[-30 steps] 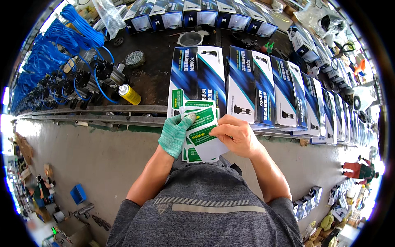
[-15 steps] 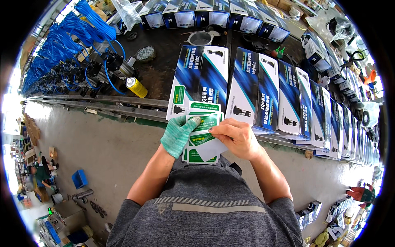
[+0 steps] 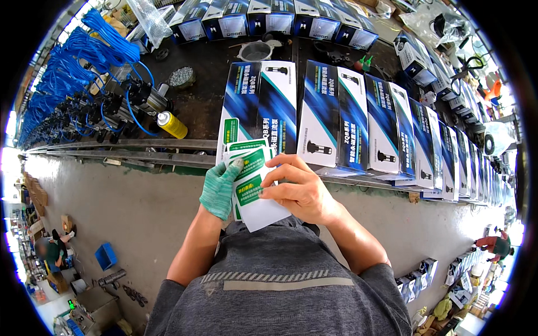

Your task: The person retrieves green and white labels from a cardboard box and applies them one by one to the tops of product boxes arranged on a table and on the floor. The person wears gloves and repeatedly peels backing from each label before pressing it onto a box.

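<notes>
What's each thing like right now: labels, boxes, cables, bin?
Green-and-white labels: overlapping, held
Left grip: gloved, closed on labels
Right grip: bare, fingertips at labels; pinch unclear
Leftmost front-row carton: closed, green label on it
Other front-row cartons: closed, lined up
Blue cables: coiled in bundles
Blue bin: open

a dark-grey short-sleeved shirt (image 3: 280,311) is worn, marked with a pale band (image 3: 288,285) and slanted stripes (image 3: 263,276); the left hand (image 3: 218,189) is covered by a streaked green glove (image 3: 215,197).

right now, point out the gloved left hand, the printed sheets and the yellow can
Gloved left hand (image 3: 218,190), head view: back of the glove
Printed sheets (image 3: 247,191), head view: green panel
Yellow can (image 3: 175,126), head view: yellow body
</notes>
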`<state>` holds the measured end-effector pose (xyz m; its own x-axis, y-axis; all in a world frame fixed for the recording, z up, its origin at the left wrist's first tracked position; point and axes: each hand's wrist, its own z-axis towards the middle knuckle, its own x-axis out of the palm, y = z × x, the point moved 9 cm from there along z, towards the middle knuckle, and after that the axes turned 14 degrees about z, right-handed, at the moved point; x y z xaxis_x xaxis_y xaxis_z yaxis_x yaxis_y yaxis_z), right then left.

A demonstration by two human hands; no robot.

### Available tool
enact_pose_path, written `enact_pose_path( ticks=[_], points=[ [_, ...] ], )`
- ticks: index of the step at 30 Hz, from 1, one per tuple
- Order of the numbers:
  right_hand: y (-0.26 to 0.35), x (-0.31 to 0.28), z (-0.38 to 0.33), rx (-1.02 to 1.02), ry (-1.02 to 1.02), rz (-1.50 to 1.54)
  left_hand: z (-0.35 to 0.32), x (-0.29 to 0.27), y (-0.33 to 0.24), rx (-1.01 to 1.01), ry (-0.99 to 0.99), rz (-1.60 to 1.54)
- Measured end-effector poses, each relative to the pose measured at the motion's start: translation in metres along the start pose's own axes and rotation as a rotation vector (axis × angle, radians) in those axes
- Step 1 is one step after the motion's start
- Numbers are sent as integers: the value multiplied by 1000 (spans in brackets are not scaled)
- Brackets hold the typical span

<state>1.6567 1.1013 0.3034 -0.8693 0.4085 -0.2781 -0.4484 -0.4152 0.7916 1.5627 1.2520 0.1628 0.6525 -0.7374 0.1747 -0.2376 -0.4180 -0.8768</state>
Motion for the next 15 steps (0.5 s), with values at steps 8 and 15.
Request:
enact_pose_path(
  ticks=[8,15],
  points=[
    [-42,-5,-2,271,-26,-90,-12,-15,-14,204,128,30],
    [-61,-1,-3,433,-245,80,-37,8,-5,246,301,211]
  ],
)
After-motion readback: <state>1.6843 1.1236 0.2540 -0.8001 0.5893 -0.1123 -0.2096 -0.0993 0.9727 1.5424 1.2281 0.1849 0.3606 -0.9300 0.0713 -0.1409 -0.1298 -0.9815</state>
